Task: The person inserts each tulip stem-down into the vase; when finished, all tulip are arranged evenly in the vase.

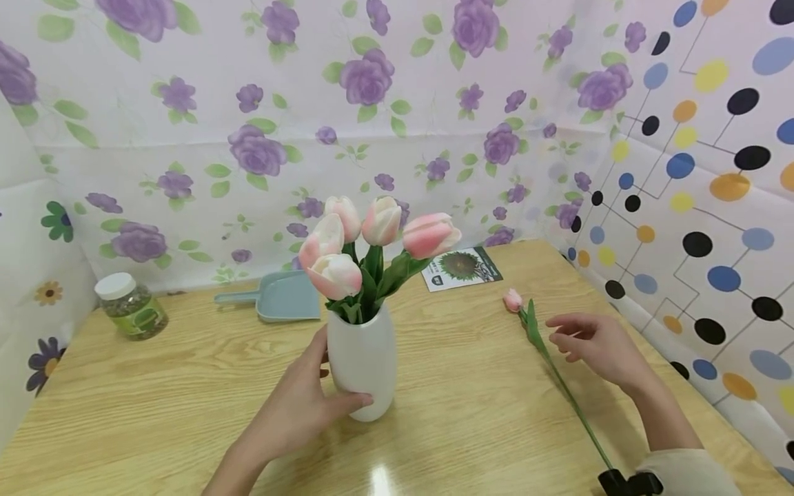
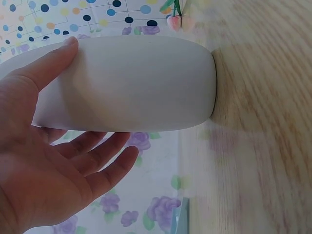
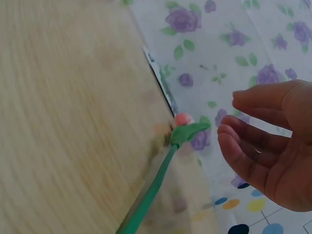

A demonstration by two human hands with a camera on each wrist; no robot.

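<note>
A white vase point(image 1: 366, 365) stands upright on the wooden table, holding several pink-and-white tulips point(image 1: 381, 222) with green leaves. My left hand point(image 1: 294, 403) grips the vase's left side: the thumb lies across its front while the fingers reach behind. In the left wrist view, the vase point(image 2: 146, 83) rests its base on the tabletop. Lying on the table to the right is a single tulip point(image 1: 533, 332), its stem running toward the near edge. Just right of its leaf hovers my right hand point(image 1: 598, 348), fingers loosely bent, with a gap to the tulip point(image 3: 183, 134) in the right wrist view.
A blue-grey dustpan point(image 1: 288, 296) lies behind the vase on the left. A lidded jar point(image 1: 131, 308) stands at the far left. A printed card point(image 1: 462, 269) lies at the back. Flowered sheeting point(image 1: 397, 131) and dotted sheeting point(image 1: 695, 207) border the table point(image 1: 186, 413).
</note>
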